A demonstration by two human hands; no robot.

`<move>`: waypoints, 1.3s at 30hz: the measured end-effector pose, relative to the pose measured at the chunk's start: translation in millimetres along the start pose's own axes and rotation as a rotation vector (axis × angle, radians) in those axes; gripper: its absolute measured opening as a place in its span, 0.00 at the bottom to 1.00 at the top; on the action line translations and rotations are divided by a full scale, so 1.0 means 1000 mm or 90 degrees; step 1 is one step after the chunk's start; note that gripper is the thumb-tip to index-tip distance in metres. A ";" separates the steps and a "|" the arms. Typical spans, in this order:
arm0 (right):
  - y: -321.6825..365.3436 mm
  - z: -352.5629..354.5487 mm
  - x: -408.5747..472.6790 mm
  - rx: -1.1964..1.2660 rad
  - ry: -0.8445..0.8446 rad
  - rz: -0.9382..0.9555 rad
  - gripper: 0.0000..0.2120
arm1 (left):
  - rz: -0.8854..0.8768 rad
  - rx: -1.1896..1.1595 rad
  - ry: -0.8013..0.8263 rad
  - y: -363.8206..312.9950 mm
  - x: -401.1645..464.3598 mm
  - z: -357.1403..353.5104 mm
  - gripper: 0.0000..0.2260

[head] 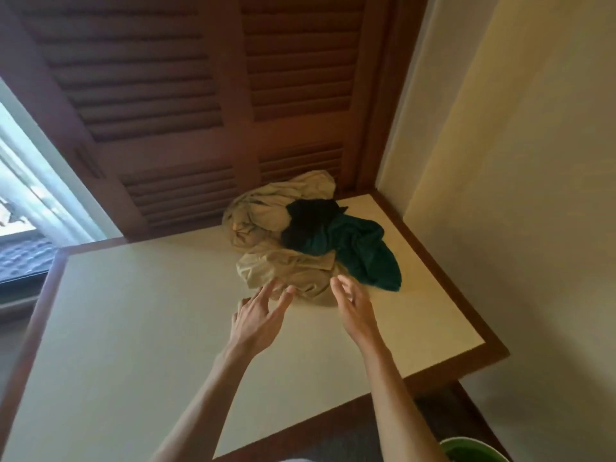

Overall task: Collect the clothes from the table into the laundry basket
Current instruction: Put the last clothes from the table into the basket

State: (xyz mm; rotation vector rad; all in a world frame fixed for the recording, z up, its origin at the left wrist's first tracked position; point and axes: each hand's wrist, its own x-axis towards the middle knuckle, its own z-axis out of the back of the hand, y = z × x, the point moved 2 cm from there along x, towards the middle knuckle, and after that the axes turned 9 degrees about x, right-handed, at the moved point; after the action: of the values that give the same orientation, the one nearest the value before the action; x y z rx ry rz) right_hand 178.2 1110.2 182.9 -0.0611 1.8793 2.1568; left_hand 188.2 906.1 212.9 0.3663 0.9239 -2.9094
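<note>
Beside the clothes pile (300, 241) on the counter (133, 328), left hand (258, 320) and right hand (353, 306) reach, fingers spread, grasping nothing.

Counter (140, 328) bare in front of clothes pile (300, 241); louvered doors (206, 111) behind, wall (500, 161) right.

Both bare forearms reach forward over the worktop (133, 328). The left hand (258, 320) spreads straight fingers; the right hand (353, 306), just beside it, has relaxed, slightly bent fingers. Neither holds anything.
</note>
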 end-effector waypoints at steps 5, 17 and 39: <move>0.008 -0.011 0.071 -0.071 -0.006 -0.009 0.29 | 0.019 -0.029 0.017 0.020 0.046 0.007 0.40; 0.005 -0.056 0.267 -0.398 0.138 -0.126 0.52 | 0.166 0.025 0.048 0.017 0.211 -0.036 0.40; -0.074 0.015 0.216 -0.583 0.086 -0.133 0.34 | 0.392 0.142 0.063 0.146 0.114 -0.034 0.37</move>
State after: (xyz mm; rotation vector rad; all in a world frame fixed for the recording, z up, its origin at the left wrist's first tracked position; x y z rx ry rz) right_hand -9.6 1172.1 67.5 -0.5594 0.7386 2.6907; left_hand 104.0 806.8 76.4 0.6756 0.3890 -2.4320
